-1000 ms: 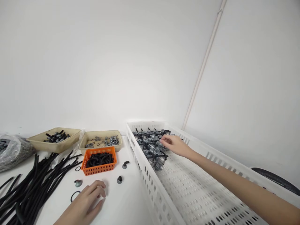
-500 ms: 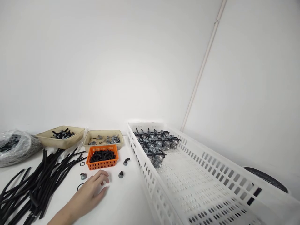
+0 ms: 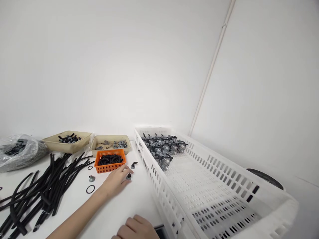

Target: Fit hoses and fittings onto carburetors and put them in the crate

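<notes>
the left hand [image 3: 115,182] is reaching across the bench [image 3: 139,202], and its thumb and fingers are bending around a small grey and black fitting [image 3: 128,177], so the step in hand is looking like the taking up of this piece. the fingers are standing slightly apart, with the fitting sitting between their tips; whether they are pressing on it or only lining up, i cannot tell. the right hand [image 3: 136,229] is resting nearer the body, to the right of those fingers, and its own fingers are curling inward; their tips are hiding, so i cannot tell whether they are holding anything. a second fitting [image 3: 133,166] is lying just beyond the left fingertips, the orange basket [image 3: 109,168] of black pieces is sitting beyond and left of them, and a third fitting [image 3: 92,179] is standing farther left. the crate [image 3: 159,186] is running along to their right, with assembled parts [image 3: 163,151] crowding its far end. the next move is probably calling for closing the thumb and fingers squarely on the fitting's sides, then lifting straight up without nudging the second one.
</notes>
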Available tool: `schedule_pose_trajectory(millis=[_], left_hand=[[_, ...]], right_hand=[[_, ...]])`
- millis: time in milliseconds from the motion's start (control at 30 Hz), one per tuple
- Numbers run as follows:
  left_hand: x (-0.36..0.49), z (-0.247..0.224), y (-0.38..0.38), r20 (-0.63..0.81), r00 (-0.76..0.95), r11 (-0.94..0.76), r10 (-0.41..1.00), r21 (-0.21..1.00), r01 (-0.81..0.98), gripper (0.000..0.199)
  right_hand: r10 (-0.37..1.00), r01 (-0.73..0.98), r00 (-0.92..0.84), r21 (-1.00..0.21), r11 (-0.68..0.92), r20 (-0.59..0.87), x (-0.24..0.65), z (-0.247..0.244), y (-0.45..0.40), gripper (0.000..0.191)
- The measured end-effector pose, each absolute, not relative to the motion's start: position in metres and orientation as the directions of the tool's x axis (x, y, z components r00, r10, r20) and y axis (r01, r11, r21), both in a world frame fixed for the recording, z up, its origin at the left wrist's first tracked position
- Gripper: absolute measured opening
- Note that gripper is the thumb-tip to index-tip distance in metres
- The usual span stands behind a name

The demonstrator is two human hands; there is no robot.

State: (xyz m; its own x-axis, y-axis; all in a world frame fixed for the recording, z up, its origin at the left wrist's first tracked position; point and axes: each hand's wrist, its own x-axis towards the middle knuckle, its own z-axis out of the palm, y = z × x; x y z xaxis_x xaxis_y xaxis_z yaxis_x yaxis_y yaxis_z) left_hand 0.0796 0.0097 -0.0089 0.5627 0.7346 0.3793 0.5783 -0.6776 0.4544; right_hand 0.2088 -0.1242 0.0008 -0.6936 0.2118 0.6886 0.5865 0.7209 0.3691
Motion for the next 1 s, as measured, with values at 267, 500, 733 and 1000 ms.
schedule_pose_trajectory(millis=[267, 500, 733, 1000], left_hand=[[0.078, 0.004, 0.015, 0.409, 0.471, -0.623, 0.782, 0.484, 0.614, 0.022], [0.032, 0.015, 0.019, 0.564, 0.325, -0.627, 0.759, 0.499, 0.598, 0.031], [0.02, 0.002, 0.024, 0.526, 0.398, -0.566, 0.752, 0.204, 0.799, 0.01], [0.02, 0.004, 0.024, 0.469, 0.449, -0.538, 0.761, 0.068, 0.84, 0.01]], right_hand=[[0.515, 0.749, -0.257, -0.168, 0.641, 0.818, 0.174, 0.021, -0.101, 0.017], [0.733, 0.705, 0.032, -0.536, 0.465, 0.679, 0.146, 0.029, -0.025, 0.018], [0.773, 0.732, 0.05, -0.55, 0.403, 0.632, 0.16, 0.023, 0.032, 0.019], [0.819, 0.752, -0.075, -0.507, 0.42, 0.568, 0.163, 0.019, 0.035, 0.018]])
